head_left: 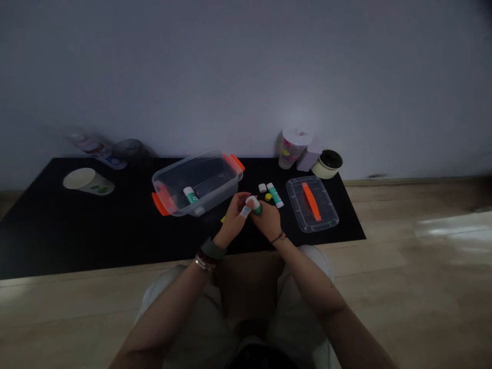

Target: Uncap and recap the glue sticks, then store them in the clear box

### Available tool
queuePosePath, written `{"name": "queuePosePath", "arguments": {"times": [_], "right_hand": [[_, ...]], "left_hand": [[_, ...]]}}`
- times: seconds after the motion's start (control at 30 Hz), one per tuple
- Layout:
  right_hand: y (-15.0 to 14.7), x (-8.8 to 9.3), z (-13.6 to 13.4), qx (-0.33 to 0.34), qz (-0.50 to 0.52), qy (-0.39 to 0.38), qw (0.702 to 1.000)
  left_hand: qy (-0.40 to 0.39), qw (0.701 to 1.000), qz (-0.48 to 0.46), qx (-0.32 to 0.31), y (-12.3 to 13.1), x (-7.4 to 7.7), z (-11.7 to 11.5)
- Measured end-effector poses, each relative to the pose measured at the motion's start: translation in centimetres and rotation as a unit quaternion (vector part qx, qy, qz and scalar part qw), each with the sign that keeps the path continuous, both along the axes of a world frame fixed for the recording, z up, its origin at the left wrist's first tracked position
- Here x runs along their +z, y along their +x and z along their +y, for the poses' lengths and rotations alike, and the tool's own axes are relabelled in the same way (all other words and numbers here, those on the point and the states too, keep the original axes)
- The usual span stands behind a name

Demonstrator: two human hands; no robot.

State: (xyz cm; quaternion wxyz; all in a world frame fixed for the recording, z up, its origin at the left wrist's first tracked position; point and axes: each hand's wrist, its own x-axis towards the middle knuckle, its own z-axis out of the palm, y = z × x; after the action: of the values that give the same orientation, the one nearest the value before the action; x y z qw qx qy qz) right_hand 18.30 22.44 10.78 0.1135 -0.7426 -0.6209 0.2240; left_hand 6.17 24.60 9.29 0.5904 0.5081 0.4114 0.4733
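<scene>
So the glue stick [255,207] is right between the two hands, just below the middle of the frame. Left grip [232,215] has the thumb in front of the white end and fingers behind it, pinched with basically no spare gap. Right grip [267,220] is curled closed around the green part, fingertips mostly hidden behind the tube. It's a short round cylinder, tilted, and looks like smooth plastic.

Just up and right of the hands, a second glue stick [275,195] lies on its side, green and white label showing, next to a stubby white cap [262,188] and a little round yellow cap [268,197]. The clear plastic bin [226,192] is left of centre: see-through walls, rounded corners, bright orange latches at both ends, and a third glue stick [191,194] inside. Right of centre there's a flat, ribbed clear lid [295,205] with an orange bar handle [311,202].

Tabletop [126,225] is plain black. Far left, a white cup [86,180] with green print lies tipped over; upper right of the tabletop has a see-through patterned tumbler [290,148] and a rounded cream pot [325,169].
</scene>
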Motion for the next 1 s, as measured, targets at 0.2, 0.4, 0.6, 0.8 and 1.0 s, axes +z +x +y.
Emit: {"name": "queuePosePath", "arguments": {"times": [0.2, 0.4, 0.6, 0.8, 1.0], "right_hand": [[0.2, -0.3, 0.4, 0.002, 0.03, -0.006, 1.0], [0.1, -1.1, 0.5, 0.046, 0.08, 0.003, 0.996], [0.6, -2.1, 0.7, 0.051, 0.329, -0.039, 0.942], [0.6, -1.6, -0.2, 0.124, 0.66, -0.25, 0.697], [-0.6, -2.1, 0.0, 0.049, 0.668, -0.186, 0.719]], "left_hand": [[0.022, 0.998, 0.048, -0.021, 0.0, -0.6, 0.0], [0.014, 0.998, 0.064, -0.02, -0.3, -0.4, 0.4], [0.009, 0.996, 0.06, -0.06, -1.0, 0.7, 0.5], [-0.016, 0.987, 0.001, -0.161, -2.2, 1.5, 0.8], [-0.048, 0.991, 0.003, -0.125, -2.1, 1.4, 0.7]]}}
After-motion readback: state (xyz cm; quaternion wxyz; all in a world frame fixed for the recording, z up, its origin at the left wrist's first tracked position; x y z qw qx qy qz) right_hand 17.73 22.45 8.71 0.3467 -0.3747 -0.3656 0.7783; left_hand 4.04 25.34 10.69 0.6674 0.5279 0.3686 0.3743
